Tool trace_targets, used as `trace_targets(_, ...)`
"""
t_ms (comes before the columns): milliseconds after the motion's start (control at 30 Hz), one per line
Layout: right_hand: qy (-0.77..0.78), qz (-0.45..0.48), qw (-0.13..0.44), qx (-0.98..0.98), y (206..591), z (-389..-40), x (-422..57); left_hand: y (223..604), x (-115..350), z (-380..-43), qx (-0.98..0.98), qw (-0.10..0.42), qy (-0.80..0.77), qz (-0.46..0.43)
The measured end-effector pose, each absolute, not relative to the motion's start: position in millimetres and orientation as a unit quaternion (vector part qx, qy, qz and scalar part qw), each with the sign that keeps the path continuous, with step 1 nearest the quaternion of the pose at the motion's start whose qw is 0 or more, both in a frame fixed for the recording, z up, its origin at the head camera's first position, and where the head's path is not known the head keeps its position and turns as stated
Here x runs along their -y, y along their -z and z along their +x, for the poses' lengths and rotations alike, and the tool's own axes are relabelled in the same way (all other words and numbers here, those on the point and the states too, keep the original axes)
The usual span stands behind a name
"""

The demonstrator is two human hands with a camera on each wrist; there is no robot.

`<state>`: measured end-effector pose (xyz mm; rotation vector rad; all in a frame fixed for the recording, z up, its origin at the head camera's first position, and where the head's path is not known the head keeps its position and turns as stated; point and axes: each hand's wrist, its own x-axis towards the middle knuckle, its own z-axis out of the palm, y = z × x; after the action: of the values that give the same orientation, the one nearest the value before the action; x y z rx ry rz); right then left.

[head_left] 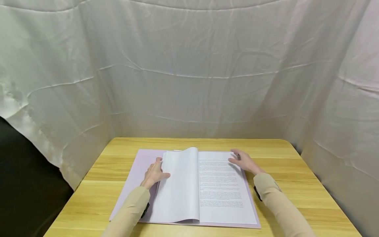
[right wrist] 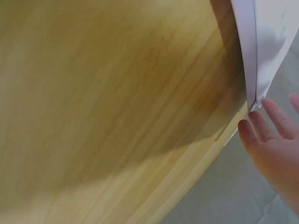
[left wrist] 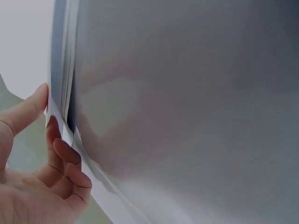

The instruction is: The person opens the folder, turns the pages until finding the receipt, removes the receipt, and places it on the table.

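A light purple folder lies open on the table, holding white sheets. Its right-hand sheet carries printed text. On the left, a blank-looking sheet lies turned over and bulges up near the middle. My left hand rests at the left edge of the turned sheets, thumb on the top one. In the left wrist view its fingers bend loosely beside the sheet stack's edge. At the upper right corner of the printed sheet is my right hand, its fingers spread; the right wrist view shows fingertips beside the folder's corner.
The wooden table extends on both sides of the folder, with rounded far corners. Pale grey cloth hangs behind it and at the sides. A black surface shows at the far left.
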<state>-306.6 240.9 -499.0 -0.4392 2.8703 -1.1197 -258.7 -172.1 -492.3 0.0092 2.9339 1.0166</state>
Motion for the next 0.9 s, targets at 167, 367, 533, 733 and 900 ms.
trace_targets(167,0.347,-0.125,0.015,-0.930,500,-312,-241,493,174,-258,-0.945,0.017,-0.325,0.011)
trace_targets(367,0.329,-0.128,0.003,-0.936,500,-316,-238,495,175,-257,-0.944,0.020,-0.328,0.012)
trace_targets(533,0.327,-0.129,-0.016,-0.936,498,-318,-235,494,175,-258,-0.945,0.018,-0.325,0.011)
trace_targets(733,0.324,-0.113,-0.037,-0.938,497,-320,-235,493,173,-257,-0.944,0.016,-0.330,0.017)
trace_targets(900,0.326,-0.098,-0.054,-0.939,497,-323,-235,494,173,-258,-0.940,0.013,-0.341,0.023)
